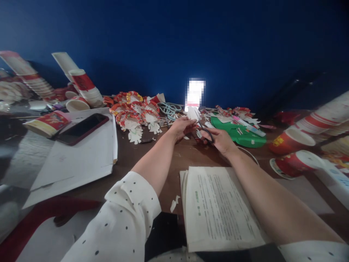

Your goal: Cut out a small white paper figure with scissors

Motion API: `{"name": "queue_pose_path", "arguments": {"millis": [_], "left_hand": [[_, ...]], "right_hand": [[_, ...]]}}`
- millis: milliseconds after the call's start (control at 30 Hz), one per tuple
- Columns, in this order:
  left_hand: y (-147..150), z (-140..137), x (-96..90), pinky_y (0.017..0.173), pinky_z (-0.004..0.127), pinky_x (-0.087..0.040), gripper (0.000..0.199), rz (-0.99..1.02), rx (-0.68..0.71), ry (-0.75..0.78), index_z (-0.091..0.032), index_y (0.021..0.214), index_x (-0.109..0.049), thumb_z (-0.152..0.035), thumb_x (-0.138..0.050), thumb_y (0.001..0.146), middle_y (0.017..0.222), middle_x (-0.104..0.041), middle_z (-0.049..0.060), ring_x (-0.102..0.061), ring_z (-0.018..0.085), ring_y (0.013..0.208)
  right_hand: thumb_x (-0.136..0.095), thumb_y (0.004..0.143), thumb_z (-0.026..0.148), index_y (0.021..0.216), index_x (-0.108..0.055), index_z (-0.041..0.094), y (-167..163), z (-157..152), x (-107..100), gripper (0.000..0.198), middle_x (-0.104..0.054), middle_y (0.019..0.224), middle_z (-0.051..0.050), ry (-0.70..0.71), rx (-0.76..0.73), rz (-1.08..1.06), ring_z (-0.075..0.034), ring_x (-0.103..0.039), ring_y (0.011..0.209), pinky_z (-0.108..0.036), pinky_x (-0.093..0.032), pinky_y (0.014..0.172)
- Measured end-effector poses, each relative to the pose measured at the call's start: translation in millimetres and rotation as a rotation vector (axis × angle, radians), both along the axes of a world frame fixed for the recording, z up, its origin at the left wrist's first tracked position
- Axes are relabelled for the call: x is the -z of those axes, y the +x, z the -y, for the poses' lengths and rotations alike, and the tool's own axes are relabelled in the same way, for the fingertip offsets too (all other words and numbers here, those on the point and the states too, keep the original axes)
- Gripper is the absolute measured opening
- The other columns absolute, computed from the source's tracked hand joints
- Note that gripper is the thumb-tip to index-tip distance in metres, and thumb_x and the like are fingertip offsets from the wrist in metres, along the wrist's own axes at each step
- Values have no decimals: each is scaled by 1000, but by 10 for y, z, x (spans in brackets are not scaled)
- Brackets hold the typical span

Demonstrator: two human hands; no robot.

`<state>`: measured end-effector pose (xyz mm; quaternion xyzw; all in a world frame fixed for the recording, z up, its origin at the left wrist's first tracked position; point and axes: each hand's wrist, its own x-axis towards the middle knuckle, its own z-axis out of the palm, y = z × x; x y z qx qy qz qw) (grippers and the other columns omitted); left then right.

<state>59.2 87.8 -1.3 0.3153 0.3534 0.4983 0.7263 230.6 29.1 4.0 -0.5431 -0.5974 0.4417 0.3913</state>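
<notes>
My left hand (182,128) is closed on a small white paper piece (193,113), held up above the middle of the table. In my right hand (218,139) is a pair of dark-handled scissors (205,130), with the blades up against the paper piece. How far the blades stand apart is too small to tell. Just behind the paper glows a bright, blurred-out screen (195,92). Beyond my left hand lie several white paper cutouts (134,133) decorated with red and orange rings.
A printed booklet (218,207) lies in front of me. To the left, a phone (83,129) rests on white sheets (68,160) near stacked paper cups (85,87). Green sheet material (242,136) with pens lies right of my hands; red paper cups (293,142) stand farther right.
</notes>
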Motion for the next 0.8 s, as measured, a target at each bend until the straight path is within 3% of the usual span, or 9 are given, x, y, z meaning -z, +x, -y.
{"name": "queue_pose_path", "arguments": {"millis": [800], "left_hand": [[-18,3,-23,60,18,-52,20,17,-11,-5,-11,73,-62,1,-62,89,59,-62,-1,-60,6,56]], "right_hand": [[-83,68,64,97,-83,17,18,-9,23,56,-67,70,-3,21,-18,-29,-13,-55,58,-26,-43,53]]}}
